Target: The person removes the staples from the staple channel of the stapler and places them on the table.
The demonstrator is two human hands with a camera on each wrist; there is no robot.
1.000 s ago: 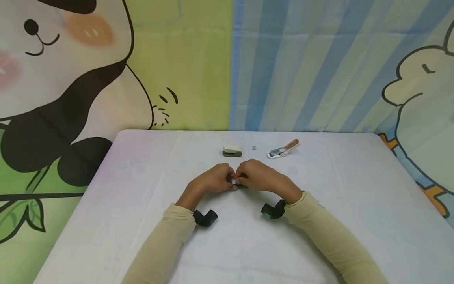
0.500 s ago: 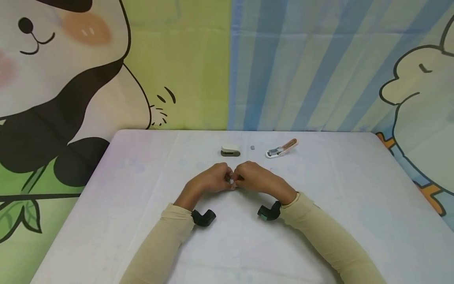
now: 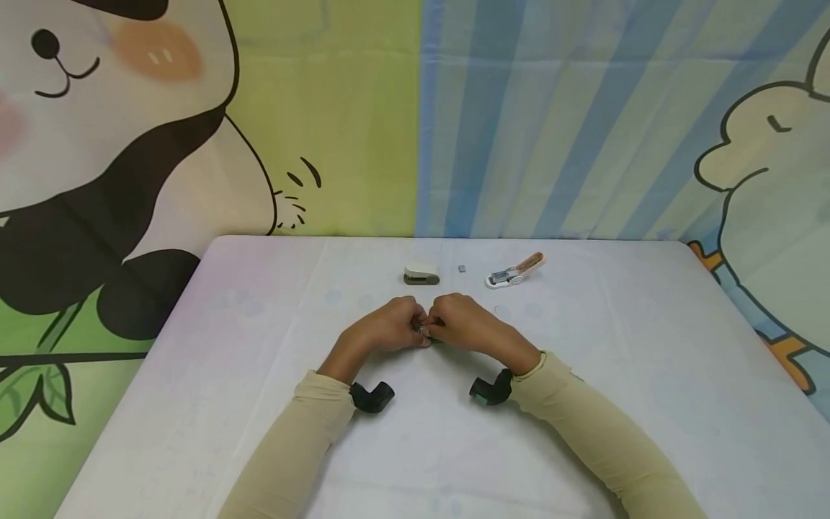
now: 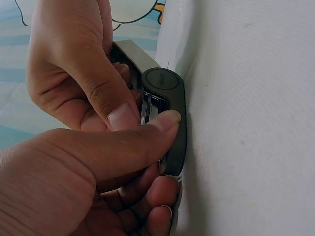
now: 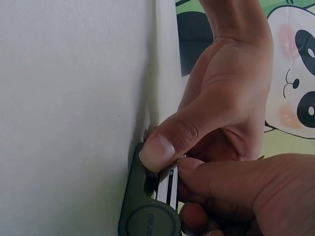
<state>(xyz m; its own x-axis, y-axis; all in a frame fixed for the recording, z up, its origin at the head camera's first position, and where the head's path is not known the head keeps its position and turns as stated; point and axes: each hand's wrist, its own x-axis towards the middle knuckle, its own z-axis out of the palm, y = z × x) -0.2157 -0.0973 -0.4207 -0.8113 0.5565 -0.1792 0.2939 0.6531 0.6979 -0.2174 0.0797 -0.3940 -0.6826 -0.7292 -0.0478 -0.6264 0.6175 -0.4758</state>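
A dark green stapler [image 4: 174, 142] stands with its pale-topped upper arm [image 4: 140, 55] swung up, close over the table. Its metal staple channel [image 5: 168, 187] is bare between the fingers. My left hand [image 3: 392, 324] grips the body, the thumb [image 4: 165, 123] lying across it and the other fingers curled beneath. Meeting it fingertip to fingertip, my right hand [image 3: 463, 321] pinches at the channel with curled fingers, its thumb [image 5: 192, 167] on the channel's side. Whether a staple strip is between those fingertips, I cannot tell.
Behind the hands lie a small white-and-grey stapler [image 3: 421, 274], a little grey staple block [image 3: 462, 268] and a white-and-orange stapler [image 3: 514, 272] tilted open. A thin tiny piece [image 3: 496, 309] lies right of the right hand. A printed curtain [image 3: 551, 122] hangs behind the white table [image 3: 259, 288].
The right hand has shifted slightly left, closer to the left fingertips. The small silvery piece seen between the hands is now mostly covered. The left hand keeps its hold.
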